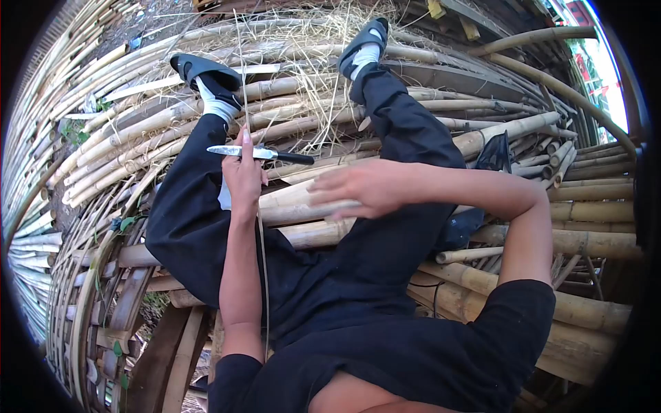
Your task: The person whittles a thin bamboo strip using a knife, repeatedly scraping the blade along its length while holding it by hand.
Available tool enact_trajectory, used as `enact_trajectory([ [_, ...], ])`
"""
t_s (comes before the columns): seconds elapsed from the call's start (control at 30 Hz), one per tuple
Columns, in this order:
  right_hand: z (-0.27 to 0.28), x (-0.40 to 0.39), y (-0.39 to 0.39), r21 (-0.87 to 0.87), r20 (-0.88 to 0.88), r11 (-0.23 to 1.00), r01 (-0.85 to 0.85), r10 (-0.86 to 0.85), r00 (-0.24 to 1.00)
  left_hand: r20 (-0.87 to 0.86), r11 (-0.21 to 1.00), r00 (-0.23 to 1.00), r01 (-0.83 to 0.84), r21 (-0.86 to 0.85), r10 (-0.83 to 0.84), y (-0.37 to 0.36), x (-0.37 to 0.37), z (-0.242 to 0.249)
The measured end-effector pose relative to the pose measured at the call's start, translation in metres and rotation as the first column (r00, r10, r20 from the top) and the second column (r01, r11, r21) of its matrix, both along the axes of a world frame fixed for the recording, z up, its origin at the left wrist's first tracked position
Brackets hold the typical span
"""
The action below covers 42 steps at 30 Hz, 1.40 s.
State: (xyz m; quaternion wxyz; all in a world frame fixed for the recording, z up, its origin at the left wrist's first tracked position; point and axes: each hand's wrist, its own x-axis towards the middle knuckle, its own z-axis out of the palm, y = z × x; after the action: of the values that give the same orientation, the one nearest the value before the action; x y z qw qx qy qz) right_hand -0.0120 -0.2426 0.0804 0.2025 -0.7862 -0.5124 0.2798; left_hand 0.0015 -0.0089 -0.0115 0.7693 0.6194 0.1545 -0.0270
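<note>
My left hand (pixel 242 180) is raised above my left thigh, its fingers closed around a knife and a thin bamboo strip. The knife (pixel 295 158) lies crosswise, its bright blade running behind or between the fingers and its black handle pointing right. Long and narrow, the bamboo strip (pixel 264 275) runs from beyond my feet, past the hand and along my forearm to my chest. My right hand (pixel 354 189) hovers over the bamboo poles between my legs, slightly blurred, fingers stretched out and holding nothing. A pale cloth-like piece (pixel 224 196) shows beside my left wrist.
Bamboo poles (pixel 310 234) lie under and around my legs. Straw-like shavings (pixel 323 89) are heaped between my sandalled feet. A black plastic bag (pixel 494 153) sits right of my right knee. Woven bamboo slats (pixel 103 303) stand at lower left, and a curved pole (pixel 571 103) arches at upper right.
</note>
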Motion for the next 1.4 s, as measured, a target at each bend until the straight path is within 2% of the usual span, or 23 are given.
enact_trajectory([
  [0.13, -0.009, 0.068, -0.106, -0.359, 0.225, 0.933, -0.019, 0.106, 0.969, -0.007, 1.0, 1.0, -0.004, -0.003, 0.004, 0.003, 0.001, 0.0],
  [0.17, 0.0, 0.106, -0.148, -0.442, 0.038, 0.869, 0.222, -0.229, 0.973, -0.013, 1.0, 1.0, -0.006, -0.01, 0.006, 0.003, 0.0, 0.002],
  [0.2, 0.041, 0.113, -0.16, -0.516, 0.446, 0.669, 0.536, -0.325, 0.834, -0.001, 1.0, 1.0, -0.003, -0.016, 0.003, 0.003, -0.002, 0.005],
  [0.23, 0.027, 0.139, -0.216, -0.41, 0.912, 0.311, 0.857, 0.118, 0.393, 0.022, 1.0, 1.0, -0.011, -0.025, 0.011, 0.001, 0.0, 0.006],
  [0.27, 0.052, 0.151, -0.252, -0.475, 0.867, 0.291, 0.831, 0.313, 0.386, 0.009, 0.999, 1.0, -0.024, -0.023, 0.025, 0.0, 0.001, 0.005],
  [0.3, 0.062, 0.177, -0.275, -0.32, 0.935, 0.157, 0.934, -0.109, 0.339, 0.003, 0.999, 1.0, -0.03, -0.023, 0.03, 0.0, 0.001, 0.002],
  [0.33, 0.056, 0.189, -0.31, -0.069, 0.864, 0.302, 0.951, -0.459, 0.208, 0.001, 0.999, 0.999, -0.033, -0.024, 0.033, 0.0, 0.002, 0.0],
  [0.37, 0.039, 0.193, -0.311, -0.074, 0.86, 0.306, 0.949, -0.462, 0.216, -0.002, 0.999, 1.0, -0.03, -0.021, 0.03, 0.001, 0.002, -0.001],
  [0.43, 0.005, 0.19, -0.311, -0.293, 0.823, 0.149, 0.944, -0.463, 0.328, -0.014, 0.999, 0.999, -0.035, -0.037, 0.034, -0.001, 0.001, 0.003],
  [0.47, -0.023, 0.181, -0.296, -0.491, 0.713, 0.341, 0.801, -0.371, 0.595, -0.005, 0.999, 1.0, -0.027, -0.037, 0.027, -0.001, 0.002, 0.004],
  [0.5, 0.002, 0.141, -0.195, -0.443, 0.484, 0.438, 0.782, -0.617, 0.62, 0.002, 0.999, 1.0, -0.028, -0.032, 0.028, 0.0, 0.002, 0.004],
  [0.53, 0.001, 0.1, -0.122, -0.486, 0.499, 0.413, 0.77, -0.593, 0.632, 0.005, 0.999, 1.0, -0.027, -0.026, 0.028, 0.0, 0.002, 0.003],
  [0.57, -0.051, 0.091, -0.116, -0.615, 0.481, 0.677, 0.404, -0.083, 0.873, 0.003, 1.0, 1.0, -0.029, -0.014, 0.029, 0.0, 0.002, 0.002],
  [0.6, -0.031, 0.068, -0.069, -0.483, 0.41, 0.723, 0.494, -0.312, 0.857, 0.005, 1.0, 1.0, -0.025, -0.006, 0.025, 0.0, 0.002, 0.004],
  [0.63, -0.024, 0.059, -0.038, -0.303, 0.216, 0.911, 0.279, -0.219, 0.951, -0.012, 1.0, 1.0, 0.007, -0.01, -0.007, 0.0, 0.0, 0.005],
  [0.67, -0.032, 0.051, -0.015, -0.202, 0.315, 0.951, 0.232, -0.161, 0.935, -0.014, 0.999, 1.0, 0.012, -0.03, -0.013, -0.001, -0.001, 0.007],
  [0.77, -0.04, 0.052, 0.036, 0.079, 0.132, 0.885, 0.459, -0.465, 0.875, 0.008, 0.997, 1.0, 0.031, -0.071, -0.03, -0.003, -0.001, 0.014],
  [0.83, -0.05, 0.059, 0.056, 0.098, 0.103, 0.885, 0.454, -0.463, 0.88, 0.001, 0.991, 0.999, 0.034, -0.132, -0.034, -0.003, -0.002, 0.016],
  [0.9, -0.049, 0.062, 0.07, 0.106, -0.196, 0.879, 0.466, -0.441, 0.876, 0.003, 0.977, 0.998, 0.055, -0.207, -0.056, -0.001, -0.002, 0.012],
  [1.0, -0.077, 0.054, 0.072, 0.159, -0.142, 0.884, 0.44, -0.421, 0.896, 0.01, 0.967, 0.999, 0.035, -0.251, -0.033, 0.001, -0.001, 0.013],
  [1.07, -0.084, 0.053, 0.069, 0.385, -0.128, 0.766, 0.514, -0.508, 0.852, 0.027, 0.953, 0.999, 0.028, -0.302, -0.021, -0.001, -0.001, 0.014],
  [1.23, -0.073, 0.06, 0.06, 0.268, -0.308, 0.626, 0.733, -0.665, 0.68, -0.049, 0.95, 0.996, 0.058, -0.308, -0.077, -0.001, -0.002, 0.014],
  [1.4, -0.065, 0.069, 0.061, 0.015, -0.713, 0.359, 0.933, -0.651, 0.261, -0.024, 0.928, 0.981, 0.176, -0.329, -0.194, -0.005, -0.001, 0.001],
])
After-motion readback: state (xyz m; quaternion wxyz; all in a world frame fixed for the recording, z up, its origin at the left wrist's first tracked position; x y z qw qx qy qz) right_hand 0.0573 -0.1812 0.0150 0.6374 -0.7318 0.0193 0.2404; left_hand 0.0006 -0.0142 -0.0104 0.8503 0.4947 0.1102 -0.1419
